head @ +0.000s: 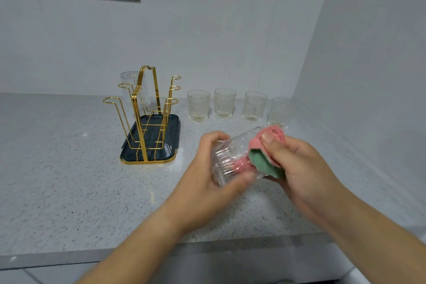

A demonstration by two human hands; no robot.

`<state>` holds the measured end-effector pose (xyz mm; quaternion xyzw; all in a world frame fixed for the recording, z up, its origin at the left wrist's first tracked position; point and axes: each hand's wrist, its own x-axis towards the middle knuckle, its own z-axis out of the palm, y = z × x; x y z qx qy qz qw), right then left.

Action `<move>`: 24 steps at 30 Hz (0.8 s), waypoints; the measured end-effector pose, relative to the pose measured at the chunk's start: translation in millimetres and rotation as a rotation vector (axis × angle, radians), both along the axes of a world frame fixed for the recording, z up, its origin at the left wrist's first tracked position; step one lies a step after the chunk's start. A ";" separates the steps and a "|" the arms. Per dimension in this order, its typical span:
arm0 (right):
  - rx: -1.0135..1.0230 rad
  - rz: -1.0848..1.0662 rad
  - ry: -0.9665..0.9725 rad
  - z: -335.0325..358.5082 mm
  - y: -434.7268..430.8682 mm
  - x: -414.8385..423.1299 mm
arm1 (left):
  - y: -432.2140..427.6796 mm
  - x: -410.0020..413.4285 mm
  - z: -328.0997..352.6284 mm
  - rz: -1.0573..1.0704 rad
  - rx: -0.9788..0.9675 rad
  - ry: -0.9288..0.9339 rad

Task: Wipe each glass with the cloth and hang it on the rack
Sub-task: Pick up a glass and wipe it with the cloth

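Altogether six glasses (232, 157) (198, 106) (225, 104) (255, 107) (279, 112) (130, 83), one cloth (265, 160), one rack (171, 140)

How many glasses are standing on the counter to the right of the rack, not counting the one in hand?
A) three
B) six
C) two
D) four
D: right of the rack, the counter holds a row of four: first glass, second glass, third glass, fourth glass; the left hand grips a fifth glass, the right hand holds the cloth.
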<state>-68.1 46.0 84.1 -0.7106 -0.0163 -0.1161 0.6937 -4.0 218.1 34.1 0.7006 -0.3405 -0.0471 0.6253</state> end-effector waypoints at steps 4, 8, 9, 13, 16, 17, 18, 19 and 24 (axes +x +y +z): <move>-0.146 -0.016 -0.157 -7.3 1.5 -4.8 | -5.3 -2.4 10.7 -0.185 -0.218 0.757; -0.217 0.033 -0.171 -5.8 -3.4 -4.8 | -1.1 -3.6 13.2 -0.211 -0.273 0.633; -0.204 0.036 -0.141 -5.2 -5.4 -4.2 | 0.0 -5.1 13.0 -0.164 -0.202 0.468; -0.007 0.009 0.004 -1.3 -8.5 2.3 | 1.1 2.1 -4.9 0.175 0.161 -0.446; -0.022 -0.010 0.006 -2.1 -7.2 3.4 | -1.3 -2.9 -1.8 0.042 0.117 -0.119; -0.056 -0.021 -0.006 -5.2 -7.5 2.8 | -3.6 -7.5 3.4 -0.025 0.038 0.078; -0.091 -0.027 -0.017 -7.8 -7.7 1.7 | -6.0 -10.0 7.0 -0.046 -0.016 0.252; -0.117 -0.020 -0.031 -9.9 -7.6 0.4 | -7.0 -10.5 11.3 -0.068 -0.040 0.431; -0.231 0.024 -0.172 -11.1 -9.1 -8.9 | 0.8 -5.7 19.1 -0.313 -0.230 0.896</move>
